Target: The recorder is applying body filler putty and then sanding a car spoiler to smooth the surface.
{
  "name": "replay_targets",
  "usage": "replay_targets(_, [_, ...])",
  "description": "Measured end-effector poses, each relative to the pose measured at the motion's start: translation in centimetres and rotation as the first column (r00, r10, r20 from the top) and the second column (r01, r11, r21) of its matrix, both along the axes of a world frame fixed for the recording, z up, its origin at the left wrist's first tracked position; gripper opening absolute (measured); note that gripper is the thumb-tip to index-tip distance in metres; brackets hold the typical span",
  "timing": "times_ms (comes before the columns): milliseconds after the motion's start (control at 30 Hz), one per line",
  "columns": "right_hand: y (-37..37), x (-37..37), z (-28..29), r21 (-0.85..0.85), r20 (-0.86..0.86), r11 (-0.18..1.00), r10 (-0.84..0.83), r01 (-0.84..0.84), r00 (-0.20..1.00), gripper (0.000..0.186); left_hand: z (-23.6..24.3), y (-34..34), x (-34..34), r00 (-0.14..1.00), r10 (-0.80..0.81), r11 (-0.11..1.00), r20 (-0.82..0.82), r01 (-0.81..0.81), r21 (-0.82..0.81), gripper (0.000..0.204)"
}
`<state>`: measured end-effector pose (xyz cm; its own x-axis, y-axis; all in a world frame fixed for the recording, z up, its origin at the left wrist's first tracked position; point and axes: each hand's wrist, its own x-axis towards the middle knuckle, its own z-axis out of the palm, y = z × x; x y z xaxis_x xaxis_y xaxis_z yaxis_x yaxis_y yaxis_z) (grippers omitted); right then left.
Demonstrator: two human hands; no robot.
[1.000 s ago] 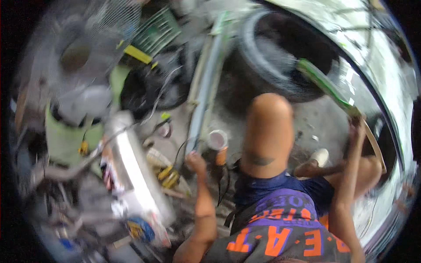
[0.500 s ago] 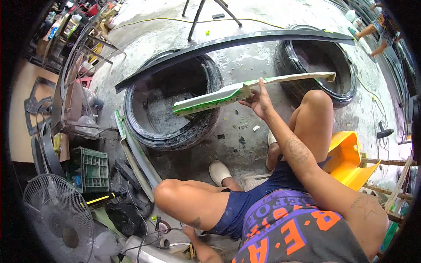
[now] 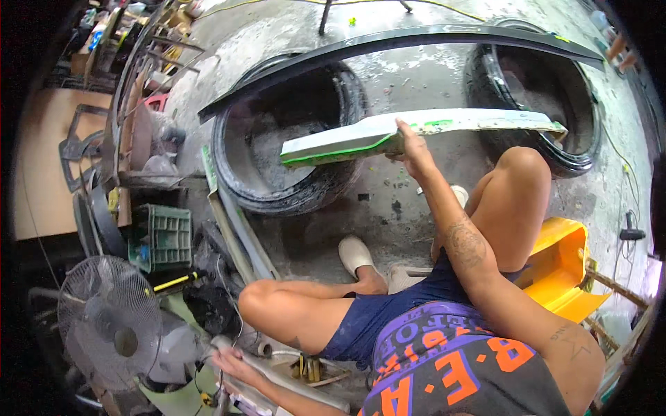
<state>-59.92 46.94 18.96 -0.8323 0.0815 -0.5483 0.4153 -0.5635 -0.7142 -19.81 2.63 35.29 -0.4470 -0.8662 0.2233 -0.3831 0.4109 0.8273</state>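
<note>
My right hand (image 3: 415, 154) grips a long narrow panel (image 3: 340, 143) near its middle, with fingers wrapped over its near edge. The panel is white with green edging and stretches out over two tires. Down at the lower left, my left hand (image 3: 234, 363) is at a long grey part (image 3: 298, 388) beside the fan; its fingers are blurred, and I cannot tell whether they hold anything. A black curved strip (image 3: 388, 46) lies across the tops of the left tire (image 3: 225, 149) and the right tire (image 3: 590, 149).
A standing fan (image 3: 111, 326) is at the left, near a green crate (image 3: 168, 236). More long trim pieces (image 3: 243, 236) lean beside my left knee. An orange curved part (image 3: 558, 284) sits right of my right thigh. Cables run along the floor at the right.
The panel in my right hand has rolled, so more of its white face shows. My left hand has moved left, toward the fan. The whole view has shifted a little.
</note>
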Motion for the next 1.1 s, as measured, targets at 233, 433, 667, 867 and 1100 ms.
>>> replay_targets(233, [1.3,1.5,4.1,0.079,-0.042,0.966,0.250,-0.247,0.967,0.079,-3.7,16.8,-21.3,0.847,-0.529,0.783,-0.051,0.511,0.354,0.021])
replay_targets(433, [1.3,1.1,2.9,0.085,-0.145,0.973,0.223,-0.213,0.964,0.050,-13.3,23.5,-28.0,0.769,-0.615,0.573,-0.174,0.587,0.572,0.020])
replay_targets(667, [0.4,1.1,2.6,-0.054,-0.173,0.959,0.264,-0.277,0.949,0.065,-15.2,25.4,-30.7,0.788,-0.602,0.648,-0.129,0.577,0.496,0.020])
replay_targets(867, [0.1,1.0,1.7,0.047,-0.188,0.967,0.256,-0.252,0.948,0.061,-15.0,25.7,-32.5,0.780,-0.624,0.745,-0.046,0.612,0.265,0.030])
replay_targets(1100, [0.0,1.0,1.3,0.078,-0.208,0.966,0.259,-0.248,0.943,0.062,-15.7,25.4,-33.4,0.778,-0.628,0.764,-0.036,0.624,0.163,0.031])
